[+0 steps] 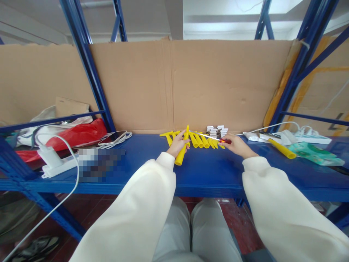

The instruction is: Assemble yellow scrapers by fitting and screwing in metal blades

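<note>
My left hand [177, 144] is closed round a yellow plastic handle [183, 147] that stands tilted over the blue shelf [207, 171]. My right hand [236, 145] grips the red end of a thin metal blade [209, 137], whose tip points left toward the top of the yellow handle. Behind both hands lies a row of several more yellow handles [200, 140]. A stack of small white and dark boxes [217, 130] sits just behind them against the cardboard wall.
Another yellow handle [282, 148] lies to the right beside white packets [259, 137] and a teal packet [313, 153]. On the left are a phone with a white cable [113, 138], a white power strip [54, 160] and a red bag [76, 136]. Blue rack posts [92, 72] flank the cardboard backing [174, 83].
</note>
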### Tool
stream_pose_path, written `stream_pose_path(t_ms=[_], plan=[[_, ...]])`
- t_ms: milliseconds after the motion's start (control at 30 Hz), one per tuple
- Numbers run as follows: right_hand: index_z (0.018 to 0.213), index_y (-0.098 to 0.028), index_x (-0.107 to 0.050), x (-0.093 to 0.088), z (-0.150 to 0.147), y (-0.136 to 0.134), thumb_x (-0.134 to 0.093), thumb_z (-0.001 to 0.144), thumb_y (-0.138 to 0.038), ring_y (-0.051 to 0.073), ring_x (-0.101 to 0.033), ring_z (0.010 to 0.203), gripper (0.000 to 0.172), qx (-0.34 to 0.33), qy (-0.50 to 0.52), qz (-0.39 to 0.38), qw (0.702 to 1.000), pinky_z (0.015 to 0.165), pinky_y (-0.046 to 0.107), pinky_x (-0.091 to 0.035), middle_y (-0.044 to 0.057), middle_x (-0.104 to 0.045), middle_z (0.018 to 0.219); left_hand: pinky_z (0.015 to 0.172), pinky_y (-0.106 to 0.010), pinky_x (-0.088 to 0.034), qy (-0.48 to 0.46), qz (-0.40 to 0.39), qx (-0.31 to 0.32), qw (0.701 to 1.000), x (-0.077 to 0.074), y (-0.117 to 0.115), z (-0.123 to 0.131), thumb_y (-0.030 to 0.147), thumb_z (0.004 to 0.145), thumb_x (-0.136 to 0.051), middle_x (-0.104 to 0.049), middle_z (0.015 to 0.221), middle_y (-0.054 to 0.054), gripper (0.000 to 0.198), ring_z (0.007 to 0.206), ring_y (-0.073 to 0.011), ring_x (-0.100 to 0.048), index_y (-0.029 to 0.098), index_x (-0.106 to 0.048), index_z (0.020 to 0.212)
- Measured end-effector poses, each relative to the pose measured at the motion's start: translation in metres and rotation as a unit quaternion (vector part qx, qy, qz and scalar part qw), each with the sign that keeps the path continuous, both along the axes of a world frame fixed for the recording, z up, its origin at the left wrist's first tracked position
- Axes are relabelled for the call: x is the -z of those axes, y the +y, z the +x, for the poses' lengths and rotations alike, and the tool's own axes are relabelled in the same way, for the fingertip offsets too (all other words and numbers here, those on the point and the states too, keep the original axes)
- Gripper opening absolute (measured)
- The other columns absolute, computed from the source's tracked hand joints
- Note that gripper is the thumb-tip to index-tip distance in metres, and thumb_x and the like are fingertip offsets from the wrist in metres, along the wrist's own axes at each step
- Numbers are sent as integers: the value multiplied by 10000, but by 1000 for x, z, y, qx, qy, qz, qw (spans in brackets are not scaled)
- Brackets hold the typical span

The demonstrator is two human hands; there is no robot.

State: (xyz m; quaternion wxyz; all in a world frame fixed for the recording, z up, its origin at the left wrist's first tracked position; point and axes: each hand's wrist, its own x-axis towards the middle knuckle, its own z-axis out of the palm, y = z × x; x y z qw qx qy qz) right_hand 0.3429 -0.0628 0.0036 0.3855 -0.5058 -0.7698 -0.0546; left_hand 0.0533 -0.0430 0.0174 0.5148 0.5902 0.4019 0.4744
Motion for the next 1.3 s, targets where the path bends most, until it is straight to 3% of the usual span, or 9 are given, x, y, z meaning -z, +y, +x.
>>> stream_pose_path(t_ms=[167, 300, 433, 700, 967, 1133, 1300], plan=[[818, -229, -653, 2, 0, 1, -622, 817, -419, 243, -649, 744, 192, 5, 3, -35, 999, 690, 352, -495, 77, -727, 809, 432, -176, -405, 4, 2, -12, 1000, 0, 0, 1, 67, 865, -555, -679, 1011, -84, 770, 481, -52, -518, 247, -320, 1576], [870, -249, -593, 5, 2, 4, -724, 739, -370, 217, -638, 674, 222, 66, 13, -36, 997, 603, 300, -442, 34, -715, 778, 442, -187, -412, 12, 4, -10, 1000, 0, 0, 0, 60, 857, -558, -672, 1014, -87, 750, 488, -58, -534, 242, -362, 1558], [815, -258, -530, 5, 3, 2, -706, 755, -357, 197, -592, 602, 211, 105, -1, -26, 994, 549, 281, -376, 12, -672, 696, 431, -196, -410, 25, 5, -3, 1000, -2, -3, 0, 55, 861, -538, -657, 1037, -96, 729, 480, -56, -536, 228, -377, 1550], [691, -239, -490, 5, 3, 3, -669, 761, -438, 178, -563, 577, 276, 24, 11, -3, 1000, 554, 283, -405, 22, -632, 626, 422, -190, -405, 24, 12, -1, 1000, -1, -2, 0, 50, 869, -528, -657, 981, -75, 726, 476, -58, -534, 214, -358, 1555], [740, -221, -602, 6, 5, 4, -602, 816, -535, 193, -578, 615, 323, -26, 5, -33, 999, 582, 305, -440, 44, -653, 657, 430, -191, -419, 11, 22, -10, 1000, 2, 3, -1, 56, 856, -547, -633, 907, -32, 756, 479, -63, -540, 240, -345, 1561], [764, -227, -574, 13, 7, 11, -657, 765, -590, 193, -586, 634, 373, -17, 36, -40, 998, 589, 303, -453, 38, -654, 673, 455, -194, -432, 7, 20, -11, 1000, 2, 3, -1, 46, 854, -554, -628, 872, -19, 743, 476, -58, -533, 235, -370, 1549], [765, -241, -501, 15, 8, 14, -702, 729, -523, 178, -568, 597, 348, 5, 41, -39, 998, 571, 293, -439, 19, -638, 671, 432, -207, -416, 18, 15, -11, 1000, 0, 0, 1, 37, 863, -544, -621, 911, -42, 703, 469, -64, -537, 189, -392, 1532]])
